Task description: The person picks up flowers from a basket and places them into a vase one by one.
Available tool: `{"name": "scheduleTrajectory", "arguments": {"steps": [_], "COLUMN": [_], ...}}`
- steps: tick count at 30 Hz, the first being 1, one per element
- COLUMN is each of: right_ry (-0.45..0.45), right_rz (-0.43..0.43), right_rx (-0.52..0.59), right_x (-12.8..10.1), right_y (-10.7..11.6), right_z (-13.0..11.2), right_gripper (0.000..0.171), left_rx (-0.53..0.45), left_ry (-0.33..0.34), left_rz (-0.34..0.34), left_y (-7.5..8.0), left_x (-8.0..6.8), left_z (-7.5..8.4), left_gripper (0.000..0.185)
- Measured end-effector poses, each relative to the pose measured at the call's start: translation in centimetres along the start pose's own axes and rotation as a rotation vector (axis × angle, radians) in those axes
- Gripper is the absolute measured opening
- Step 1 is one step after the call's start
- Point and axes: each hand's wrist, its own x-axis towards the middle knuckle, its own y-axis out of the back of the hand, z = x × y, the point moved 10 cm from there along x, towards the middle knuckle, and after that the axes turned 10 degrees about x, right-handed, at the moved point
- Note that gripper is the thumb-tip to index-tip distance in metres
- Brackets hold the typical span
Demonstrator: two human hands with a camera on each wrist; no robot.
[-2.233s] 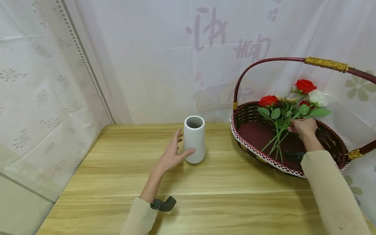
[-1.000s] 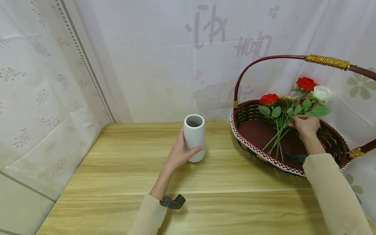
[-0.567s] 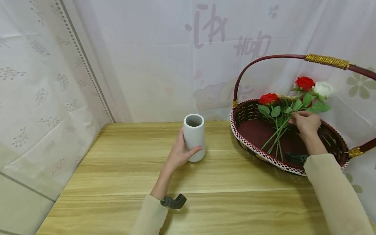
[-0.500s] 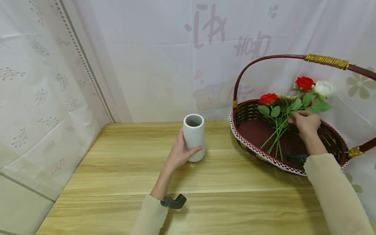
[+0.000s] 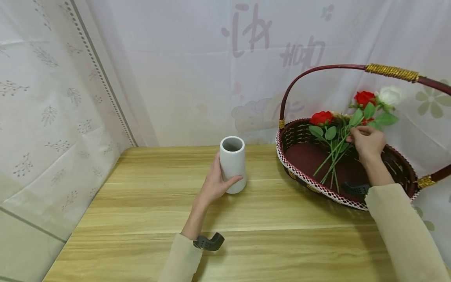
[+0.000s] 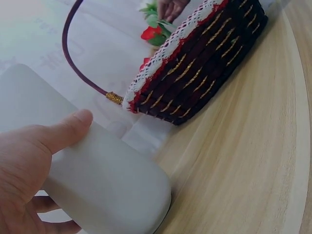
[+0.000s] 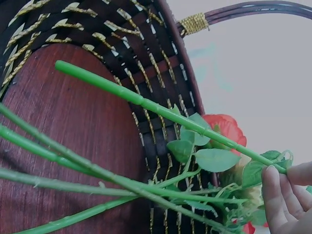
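The left hand (image 5: 215, 181) is wrapping its thumb and fingers around the white vase (image 5: 233, 164), which is standing upright on the wooden table (image 5: 141, 203), well left of the basket (image 5: 394, 172). Farther back, over the basket's inside, the right hand (image 5: 366, 141) is pinching the stem of the white rose (image 5: 389, 95) and holding it tilted, its bloom sitting above the basket's far rim. The red roses (image 5: 321, 118) are lying in the basket, blooms against that far rim, just beside the pinching fingers (image 7: 279, 195).
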Motion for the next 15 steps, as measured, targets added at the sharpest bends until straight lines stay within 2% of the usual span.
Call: {"name": "scheduleTrajectory", "arguments": {"steps": [15], "right_ry": [0.056], "right_rz": [-0.025], "right_rx": [0.127], "right_x": [-0.9], "right_y": [-1.3], "right_z": [-2.8], "right_gripper": [0.017], "left_rx": [-0.012], "left_ry": [0.025], "left_rz": [-0.002], "left_y": [-0.2], "left_x": [-0.1], "left_z": [0.0], "left_gripper": [0.104]}}
